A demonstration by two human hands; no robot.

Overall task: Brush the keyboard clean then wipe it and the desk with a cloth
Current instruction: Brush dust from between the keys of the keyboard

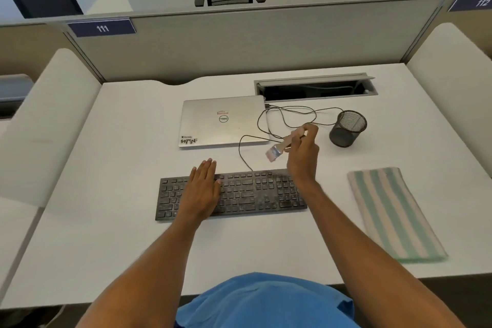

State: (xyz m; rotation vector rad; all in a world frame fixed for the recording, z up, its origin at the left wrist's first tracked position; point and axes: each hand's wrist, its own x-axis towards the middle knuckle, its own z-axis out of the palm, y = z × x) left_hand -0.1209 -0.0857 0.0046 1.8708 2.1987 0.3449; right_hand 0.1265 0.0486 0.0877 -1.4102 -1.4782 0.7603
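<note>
Mid-frame in the head view, my right hand (pixel 302 153) grips the brush (pixel 281 145), bristles pointing down-left toward the keyboard (pixel 247 194) just below it, long axis running left-right. Left hand (pixel 202 189) lies flat on the keys, fingers straight.

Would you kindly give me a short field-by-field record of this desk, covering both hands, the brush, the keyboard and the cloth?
left hand: flat on the keyboard, fingers straight
right hand: grips the brush by its handle, beyond the keyboard's far edge
brush: bristles clear of the keys
keyboard: black, dusty, on the desk
cloth: striped, folded, on the desk right of the keyboard, untouched
behind: closed laptop, mesh cup
</note>
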